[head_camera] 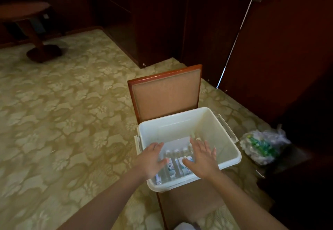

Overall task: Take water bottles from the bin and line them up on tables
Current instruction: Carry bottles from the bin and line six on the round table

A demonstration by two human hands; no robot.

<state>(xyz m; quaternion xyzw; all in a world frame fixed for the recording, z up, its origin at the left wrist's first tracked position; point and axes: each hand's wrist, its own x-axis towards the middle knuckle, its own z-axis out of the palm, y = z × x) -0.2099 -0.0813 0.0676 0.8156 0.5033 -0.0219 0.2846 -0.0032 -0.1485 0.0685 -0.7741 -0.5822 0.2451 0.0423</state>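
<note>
**Position.** White plastic bin (223, 136) stands on the seat of a wooden chair (165, 93). Water bottles (175, 165), at least 3 visible, lie side by side on the bin floor at its near end, caps pointing away.

**Hands.** Left hand (153, 159) and right hand (203, 157) hover over them, fingers spread, holding nothing. Contact with the bottles cannot be confirmed.

**Assessment.** Bottles are clear and thin-walled and look full, so likely moderately heavy, smooth and prone to denting. Recommend gripping round the labelled mid-body, 1 per hand.
</note>
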